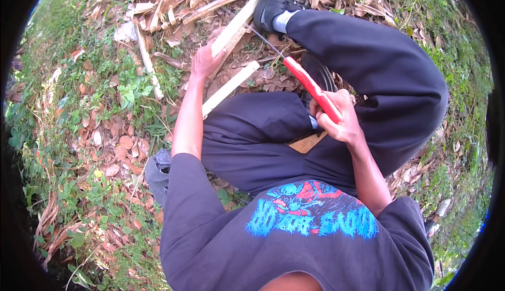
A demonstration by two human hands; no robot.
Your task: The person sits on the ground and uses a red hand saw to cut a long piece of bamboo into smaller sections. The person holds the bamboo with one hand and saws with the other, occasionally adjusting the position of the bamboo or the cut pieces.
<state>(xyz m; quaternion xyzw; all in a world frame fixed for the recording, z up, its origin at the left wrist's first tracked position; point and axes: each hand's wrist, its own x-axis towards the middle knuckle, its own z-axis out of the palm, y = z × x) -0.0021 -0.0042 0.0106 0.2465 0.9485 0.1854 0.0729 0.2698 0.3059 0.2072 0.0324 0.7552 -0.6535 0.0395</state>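
My left hand (205, 62) is closed round a long pale wooden strip (236, 24), which slants up to the right and passes beside my black shoe (276, 4). In my right hand (339, 113) is the long red handle of what looks like a saw (311, 83). Its thin metal blade, seen nearly edge-on, points up and left, and its tip is by the strip's right edge. Whether the blade touches the wood I cannot tell, and any teeth are too small to make out. A shorter pale wooden piece (231, 88) lies beside my bent leg.
Dry leaves (123, 149) and green grass cover the ground around me. Split wood and bark pieces (223, 3) lie at the far side, and another narrow strip (148, 59) at the left. Both my legs (368, 59) are bent close round the work. Grey cloth (158, 172) lies near my left elbow.
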